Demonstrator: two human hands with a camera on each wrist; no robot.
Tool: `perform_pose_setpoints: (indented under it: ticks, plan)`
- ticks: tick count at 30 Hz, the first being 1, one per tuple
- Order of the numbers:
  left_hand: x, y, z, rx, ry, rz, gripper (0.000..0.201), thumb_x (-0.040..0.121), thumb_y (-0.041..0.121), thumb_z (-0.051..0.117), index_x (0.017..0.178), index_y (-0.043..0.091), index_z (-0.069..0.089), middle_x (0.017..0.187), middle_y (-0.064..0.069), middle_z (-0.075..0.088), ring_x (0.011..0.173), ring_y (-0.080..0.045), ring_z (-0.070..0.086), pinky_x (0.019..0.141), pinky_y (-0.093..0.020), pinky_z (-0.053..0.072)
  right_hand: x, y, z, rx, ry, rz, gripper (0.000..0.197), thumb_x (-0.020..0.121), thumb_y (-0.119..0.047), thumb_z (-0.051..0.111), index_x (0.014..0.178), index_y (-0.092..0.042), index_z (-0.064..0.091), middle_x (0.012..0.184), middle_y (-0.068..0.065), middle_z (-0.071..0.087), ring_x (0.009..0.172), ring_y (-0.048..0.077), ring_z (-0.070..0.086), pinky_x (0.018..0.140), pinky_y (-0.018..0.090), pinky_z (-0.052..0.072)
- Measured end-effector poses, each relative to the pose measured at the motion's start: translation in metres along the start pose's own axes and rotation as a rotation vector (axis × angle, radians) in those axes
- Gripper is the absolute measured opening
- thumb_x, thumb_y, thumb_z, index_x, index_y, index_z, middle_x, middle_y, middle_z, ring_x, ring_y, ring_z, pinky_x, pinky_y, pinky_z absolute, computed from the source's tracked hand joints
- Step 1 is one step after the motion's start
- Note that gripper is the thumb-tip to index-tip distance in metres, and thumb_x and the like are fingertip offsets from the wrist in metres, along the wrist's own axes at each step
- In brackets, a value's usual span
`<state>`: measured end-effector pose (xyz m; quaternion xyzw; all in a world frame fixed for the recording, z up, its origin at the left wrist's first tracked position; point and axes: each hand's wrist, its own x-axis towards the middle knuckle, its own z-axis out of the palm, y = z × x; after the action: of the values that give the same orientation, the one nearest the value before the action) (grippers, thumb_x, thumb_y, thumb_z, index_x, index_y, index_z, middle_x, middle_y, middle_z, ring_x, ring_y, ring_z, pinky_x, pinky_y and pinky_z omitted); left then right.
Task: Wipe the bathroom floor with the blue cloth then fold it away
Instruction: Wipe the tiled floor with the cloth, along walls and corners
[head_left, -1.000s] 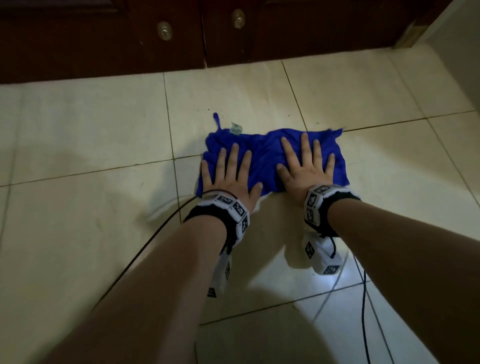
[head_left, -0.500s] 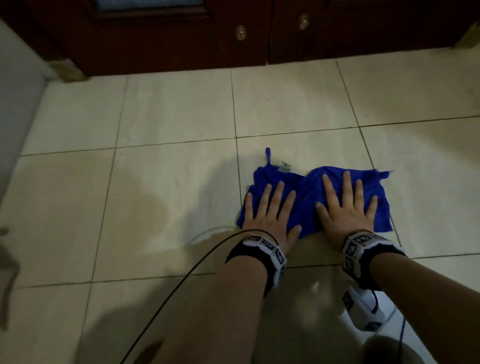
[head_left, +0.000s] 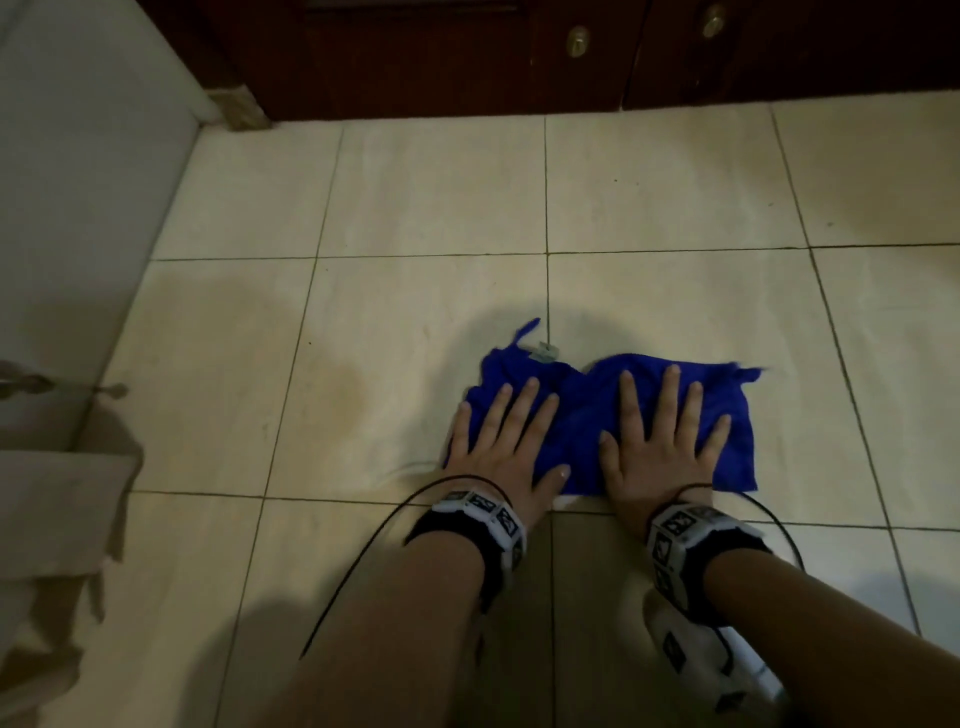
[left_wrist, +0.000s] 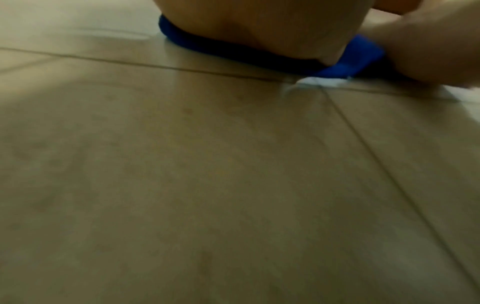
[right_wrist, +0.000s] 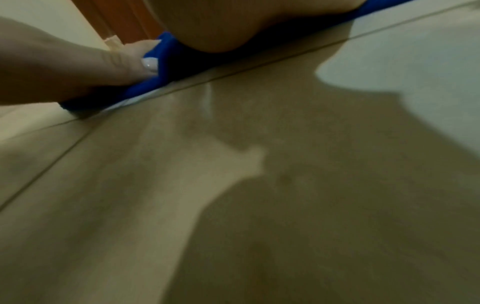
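Observation:
The blue cloth (head_left: 587, 415) lies crumpled flat on the cream tile floor (head_left: 415, 208), its near edge along a grout line. My left hand (head_left: 506, 436) presses on its left half with straight, spread fingers. My right hand (head_left: 665, 431) presses the right half the same way. In the left wrist view, the heel of my left hand (left_wrist: 259, 26) sits on the blue cloth (left_wrist: 350, 59). The right wrist view shows my right hand (right_wrist: 221, 20) on the blue cloth (right_wrist: 161, 78), with my left hand (right_wrist: 78, 67) beside it.
A dark wooden cabinet (head_left: 467, 62) with round knobs closes off the far side. A pale wall (head_left: 78, 208) stands on the left, with beige fabric (head_left: 52, 545) below it. Black cables (head_left: 353, 577) trail from my wrists over the floor.
Both hands have dragged the cloth across the tiles toward me, away from the cabinet, and slightly left. The hands stay flat on it throughout.

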<state>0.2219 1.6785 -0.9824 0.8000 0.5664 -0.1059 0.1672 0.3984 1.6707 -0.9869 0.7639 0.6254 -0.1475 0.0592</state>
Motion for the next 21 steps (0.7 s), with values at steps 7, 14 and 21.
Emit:
perform_pose_setpoints:
  ticks: [7, 14, 21]
  plan:
    - [-0.022, -0.088, -0.018, -0.033, -0.059, -0.286, 0.079, 0.089, 0.072, 0.015, 0.145, 0.039, -0.029, 0.153, 0.014, -0.036, 0.145, -0.012, -0.025, 0.117, -0.045, -0.012, -0.002, -0.088, 0.013, 0.028, 0.005, -0.179, 0.074, 0.090, -0.056, 0.015, 0.156, -0.024, 0.014, 0.162, 0.018, 0.005, 0.147, 0.040, 0.005, 0.114, 0.061, -0.010]
    - [-0.028, -0.087, -0.006, -0.063, 0.017, -0.375, 0.082, 0.069, 0.066, -0.008, 0.139, 0.034, -0.036, 0.157, 0.006, -0.030, 0.146, -0.019, -0.024, 0.115, -0.049, -0.017, -0.007, -0.112, 0.016, 0.040, -0.017, -0.285, 0.070, 0.092, -0.054, 0.020, 0.156, -0.025, 0.019, 0.163, 0.016, 0.010, 0.148, 0.039, 0.012, 0.115, 0.063, -0.001]
    - [-0.006, -0.058, -0.009, -0.089, 0.060, -0.468, 0.091, 0.072, 0.071, -0.005, 0.150, 0.028, -0.022, 0.158, 0.002, -0.028, 0.146, -0.023, -0.022, 0.114, -0.054, -0.014, 0.015, -0.067, 0.004, 0.028, -0.022, -0.325, 0.063, 0.094, -0.059, 0.008, 0.152, -0.044, -0.012, 0.162, -0.001, -0.019, 0.150, 0.027, -0.012, 0.114, 0.056, -0.016]
